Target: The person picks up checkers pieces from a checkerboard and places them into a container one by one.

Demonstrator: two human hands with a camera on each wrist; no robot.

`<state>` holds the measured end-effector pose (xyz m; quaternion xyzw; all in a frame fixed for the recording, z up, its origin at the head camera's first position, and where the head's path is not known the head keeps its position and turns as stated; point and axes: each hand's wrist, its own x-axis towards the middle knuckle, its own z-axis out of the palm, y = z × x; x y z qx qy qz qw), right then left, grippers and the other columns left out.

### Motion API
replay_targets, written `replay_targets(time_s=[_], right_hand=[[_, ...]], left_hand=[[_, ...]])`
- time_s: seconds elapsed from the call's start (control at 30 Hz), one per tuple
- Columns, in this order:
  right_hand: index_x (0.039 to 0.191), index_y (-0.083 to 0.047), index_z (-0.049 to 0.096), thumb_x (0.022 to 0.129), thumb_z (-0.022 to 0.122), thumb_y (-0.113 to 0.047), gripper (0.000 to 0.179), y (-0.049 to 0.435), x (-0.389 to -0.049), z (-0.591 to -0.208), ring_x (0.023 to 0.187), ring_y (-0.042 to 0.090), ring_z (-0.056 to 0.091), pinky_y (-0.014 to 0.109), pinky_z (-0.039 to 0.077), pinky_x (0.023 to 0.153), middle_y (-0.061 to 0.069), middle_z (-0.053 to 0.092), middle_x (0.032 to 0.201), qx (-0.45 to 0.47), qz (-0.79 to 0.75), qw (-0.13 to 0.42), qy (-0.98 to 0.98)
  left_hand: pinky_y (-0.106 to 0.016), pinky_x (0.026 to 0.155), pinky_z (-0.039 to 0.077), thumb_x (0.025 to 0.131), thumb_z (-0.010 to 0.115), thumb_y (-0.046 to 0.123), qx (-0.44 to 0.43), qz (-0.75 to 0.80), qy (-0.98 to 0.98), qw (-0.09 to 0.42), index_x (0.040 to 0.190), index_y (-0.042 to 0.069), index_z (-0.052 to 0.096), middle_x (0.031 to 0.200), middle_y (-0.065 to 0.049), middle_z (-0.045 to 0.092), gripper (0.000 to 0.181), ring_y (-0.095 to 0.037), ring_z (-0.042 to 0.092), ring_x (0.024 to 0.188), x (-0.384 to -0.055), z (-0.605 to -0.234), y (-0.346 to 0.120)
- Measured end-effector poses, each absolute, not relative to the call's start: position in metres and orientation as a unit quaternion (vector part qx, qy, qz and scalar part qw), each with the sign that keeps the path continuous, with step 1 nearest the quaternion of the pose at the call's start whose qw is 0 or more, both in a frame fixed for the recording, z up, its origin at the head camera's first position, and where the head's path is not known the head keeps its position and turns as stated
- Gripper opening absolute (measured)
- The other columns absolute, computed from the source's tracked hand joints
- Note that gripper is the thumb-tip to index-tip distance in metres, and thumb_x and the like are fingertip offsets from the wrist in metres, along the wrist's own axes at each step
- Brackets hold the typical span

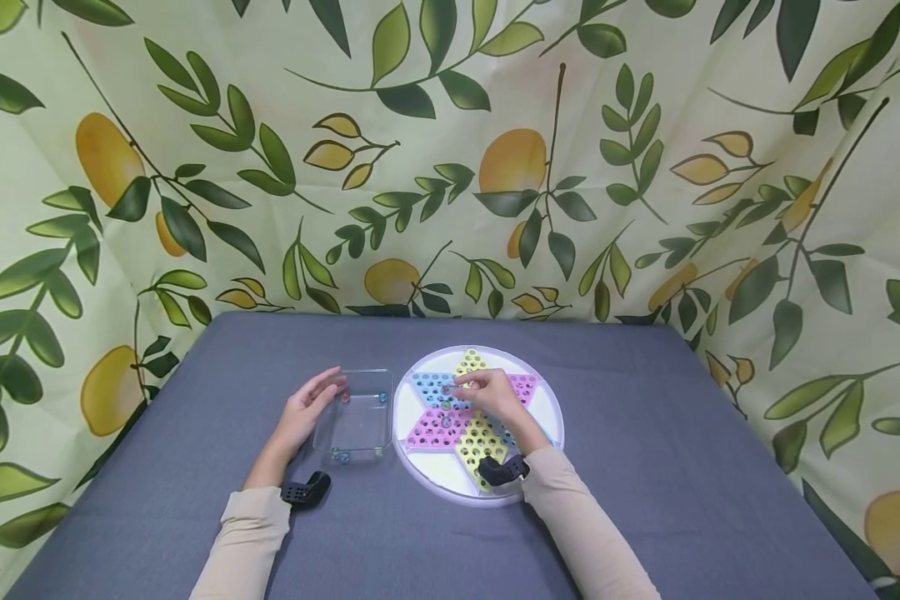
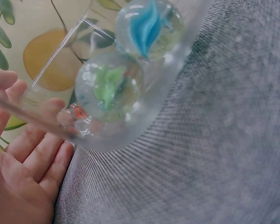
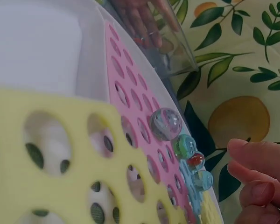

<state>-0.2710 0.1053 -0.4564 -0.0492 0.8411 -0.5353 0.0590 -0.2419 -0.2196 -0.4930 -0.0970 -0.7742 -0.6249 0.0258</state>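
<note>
My left hand (image 1: 306,410) rests at the left side of a clear plastic box (image 1: 354,417), its fingers (image 2: 32,154) extended along the wall. Inside the box lie several glass marbles, among them a blue-swirled marble (image 2: 147,29) and a green-swirled marble (image 2: 109,86). Over a round star-patterned Chinese checkers board (image 1: 427,479) hovers my right hand (image 1: 495,396). In the right wrist view its fingertips (image 3: 238,145) are near, but apart from, a row of marbles: a pale one (image 3: 166,124), a green one (image 3: 184,146), a red one (image 3: 196,161) and a light-blue one (image 3: 204,180). Nothing shows between those fingers.
A dark grey cloth (image 1: 645,467) covers the table under the box and board. Leaf-and-fruit patterned fabric (image 1: 435,208) hangs behind and at both sides. The box stands just left of the board. Black wrist cameras (image 1: 307,490) are worn on both wrists.
</note>
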Motion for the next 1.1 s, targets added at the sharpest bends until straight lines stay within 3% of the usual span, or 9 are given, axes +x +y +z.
replay_targets(time_s=[0.47,1.1], right_hand=[[0.105,-0.003,0.073,0.079,0.076,-0.011,0.027,0.106,-0.284,-0.461,0.050,0.007,0.038,0.019,0.033,0.049,-0.007,0.044,0.052,-0.043,-0.515,0.075,0.853],[0.105,-0.005,0.074,0.077,0.078,-0.009,0.029,0.106,-0.292,-0.470,0.048,0.005,0.040,0.018,0.037,0.048,-0.007,0.044,0.052,-0.038,-0.495,0.095,0.863]], left_hand=[[0.001,0.091,0.038,0.103,0.047,0.023,-0.093,-0.628,-0.772,0.028,0.143,0.000,0.041,0.141,-0.030,0.049,0.047,0.020,0.053,0.105,-0.242,-0.494,-0.219],[0.001,0.091,0.038,0.103,0.046,0.023,-0.096,-0.622,-0.776,0.029,0.143,0.001,0.042,0.141,-0.028,0.050,0.046,0.020,0.052,0.105,-0.241,-0.492,-0.219]])
